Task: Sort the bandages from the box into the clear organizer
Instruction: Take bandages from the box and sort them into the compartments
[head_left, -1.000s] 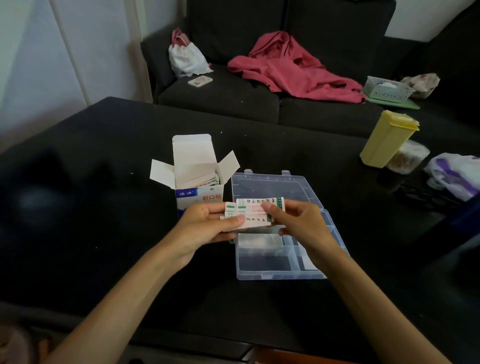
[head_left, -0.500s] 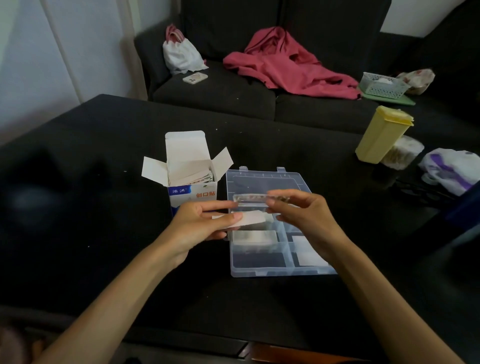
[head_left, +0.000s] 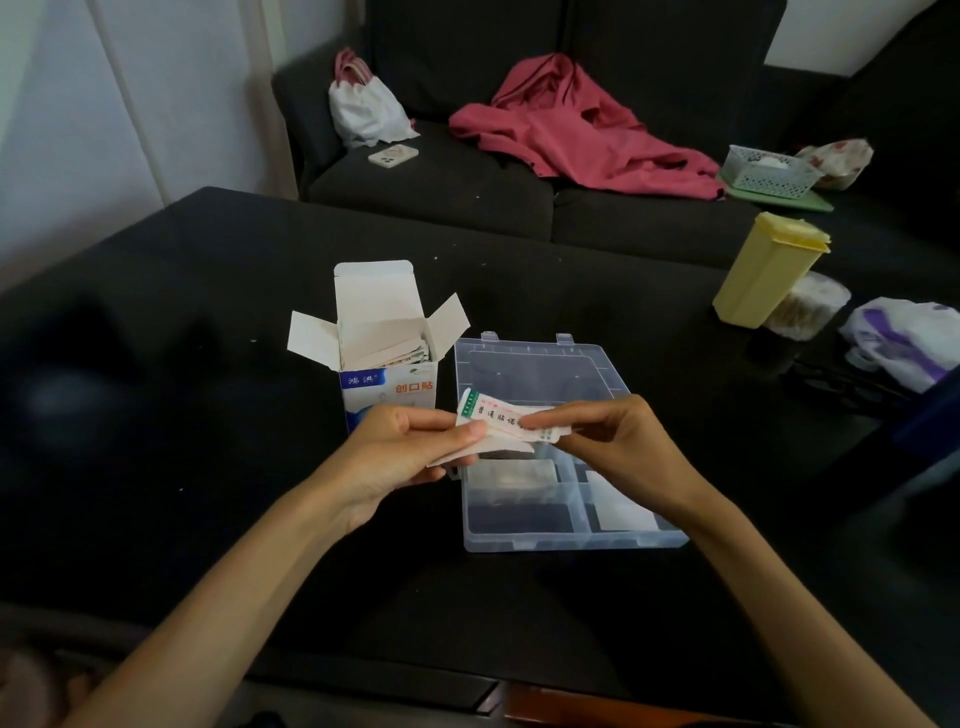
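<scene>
A small stack of wrapped bandages (head_left: 498, 423) is held above the far-left part of the clear organizer (head_left: 566, 540), approx. over the hinge line where the tray meets its opened lid (head_left: 535, 371). The left hand (head_left: 402, 449) is closed on the stack's left end, thumb on top, fingers curled beneath; a plain white strip is seen hanging from under that grip. The right hand (head_left: 605, 436) pinches the printed top bandage at its right end, forefinger and thumb tips only, remaining fingers loosely curled. The bandage box (head_left: 387, 387) stands open on the black bench (head_left: 156, 467), just left of the organizer, with more strips visible inside. White pieces are noted in at least two organizer compartments; their type cannot be confirmed. Step in hand, as judged: separation of one bandage from the stack for placement. Recommended: top strip to be slid off sideways w/ the left thumb eased, so the lower strips are not dragged out; strip to be kept flat and matched to the compartment holding like items; the loose lower strip to be re-secured before release, as it is likely to drop.
</scene>
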